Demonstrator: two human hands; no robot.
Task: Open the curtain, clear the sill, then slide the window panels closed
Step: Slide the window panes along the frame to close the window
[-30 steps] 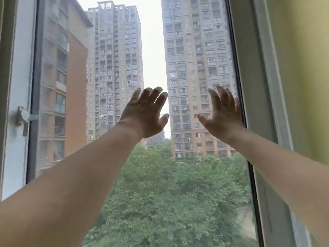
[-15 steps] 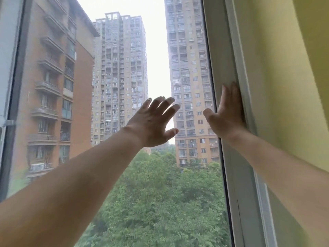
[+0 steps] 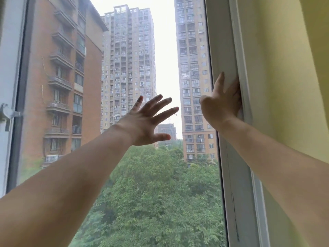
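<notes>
The sliding window panel's glass fills the middle of the view, with tower blocks and trees behind it. My left hand lies flat against the glass with its fingers spread and holds nothing. My right hand is on the panel's white right frame, its fingers curled round the frame's outer edge beside the jamb. The fingertips are hidden behind that edge. The sill is out of view.
A yellow wall stands right of the frame, and a yellow curtain edge hangs at the top right. At the far left is another white frame with a metal latch.
My right hand has gone from flat on the glass to the panel's right frame and curled over its edge. The frame now sits further right in view. My left hand stays on the glass.
</notes>
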